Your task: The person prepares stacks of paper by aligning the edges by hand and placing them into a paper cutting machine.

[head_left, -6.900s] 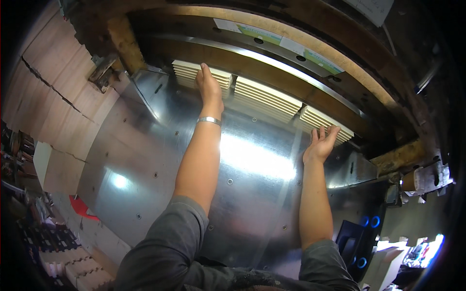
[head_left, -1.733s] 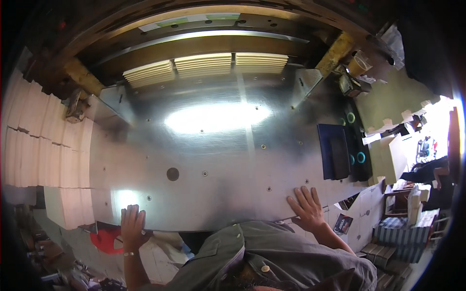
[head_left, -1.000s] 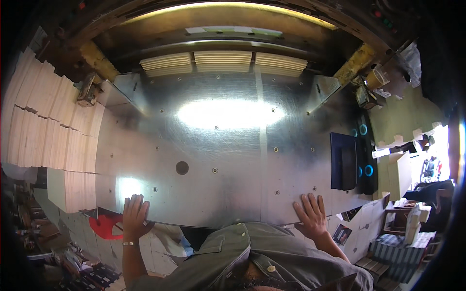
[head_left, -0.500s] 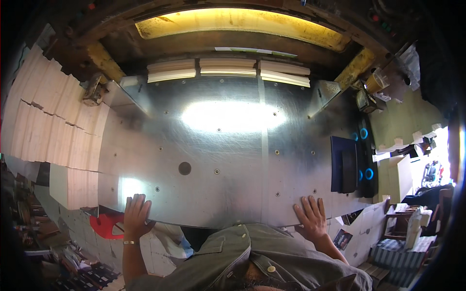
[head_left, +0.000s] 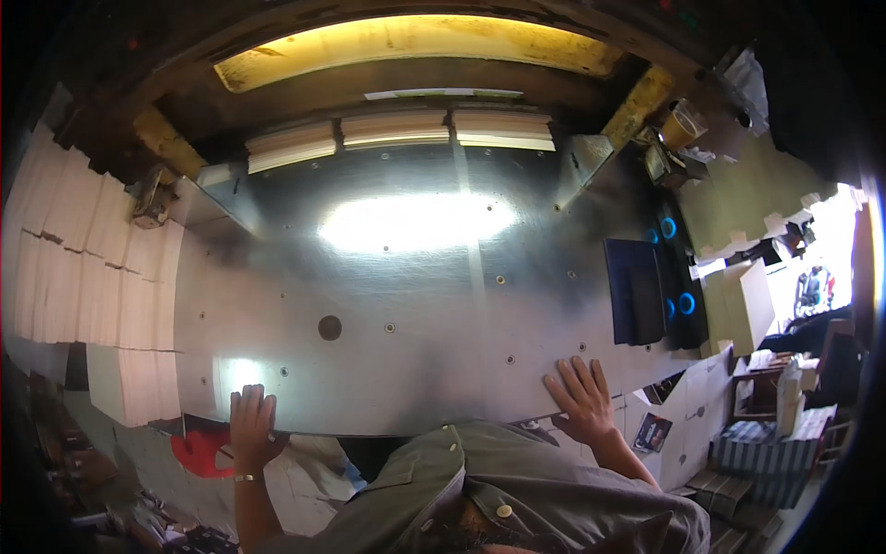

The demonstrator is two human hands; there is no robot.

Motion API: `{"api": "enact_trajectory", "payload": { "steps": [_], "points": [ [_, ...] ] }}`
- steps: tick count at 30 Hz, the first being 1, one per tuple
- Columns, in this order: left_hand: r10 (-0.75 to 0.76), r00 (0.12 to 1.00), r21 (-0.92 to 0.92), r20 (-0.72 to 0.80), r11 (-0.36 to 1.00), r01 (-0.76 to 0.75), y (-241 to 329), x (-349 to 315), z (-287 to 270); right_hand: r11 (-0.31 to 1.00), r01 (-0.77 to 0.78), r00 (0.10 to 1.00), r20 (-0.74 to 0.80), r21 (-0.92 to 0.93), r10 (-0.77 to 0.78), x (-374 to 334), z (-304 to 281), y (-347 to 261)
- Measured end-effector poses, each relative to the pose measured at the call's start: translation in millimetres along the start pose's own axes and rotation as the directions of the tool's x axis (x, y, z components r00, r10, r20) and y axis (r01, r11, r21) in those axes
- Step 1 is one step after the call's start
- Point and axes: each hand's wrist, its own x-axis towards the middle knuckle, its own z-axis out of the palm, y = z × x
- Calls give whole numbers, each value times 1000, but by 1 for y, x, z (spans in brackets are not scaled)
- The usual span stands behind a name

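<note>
Both of my hands rest on the near edge of a scratched grey metal table point(head_left: 434, 379) dotted with small round holes. My left hand point(head_left: 253, 427) lies flat near the left corner, fingers stretched forward, holding nothing. Toward the right, my right hand point(head_left: 583, 403) is also flat on the metal, its fingers spread and nothing under them that I can see. Beyond it lies a dark blue flat block point(head_left: 635, 291). Across the back edge stand three piles of cut paper: a left pile point(head_left: 291, 150), a middle pile point(head_left: 395, 130) and a right pile point(head_left: 503, 131).
Tall stacks of pale paper point(head_left: 83, 277) crowd the left side. A dark panel with blue rings point(head_left: 687, 303) borders the table's right end. Metal side guides flank the back, under a yellow machine beam point(head_left: 415, 42). Something red point(head_left: 198, 452) shows below the left corner.
My view has turned slightly, so the table and paper piles appear farther left and a little tilted. Both hands stay at about the same places on the table edge.
</note>
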Motion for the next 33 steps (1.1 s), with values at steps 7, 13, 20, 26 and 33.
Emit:
{"api": "enact_trajectory", "payload": {
  "steps": [7, 13, 20, 26, 33],
  "points": [
    [-13, 1000, 18, 0, 1000, 13, 0, -4, 2, 1000, 23, 1000, -3, 16, -22, 3, -2, 2],
    [-4, 1000, 9, -6, 1000, 4, -2, -2, 2, 1000, 0, 1000, -2, -12, 0, -1, 1, 2],
    [-5, 1000, 7, -17, 1000, 5, -5, -9, 5, 1000, 28, 998, -59, -13, -29, 0, 7, 3],
    [12, 999, 10, -41, 1000, -11, -5, -8, 6, 999, 39, 997, -69, -1, -39, 0, 7, 3],
    [10, 998, 23, -56, 1000, -8, -1, -4, 2, 999, 53, 997, -63, -9, -53, 0, 4, 5]
  ]
}}
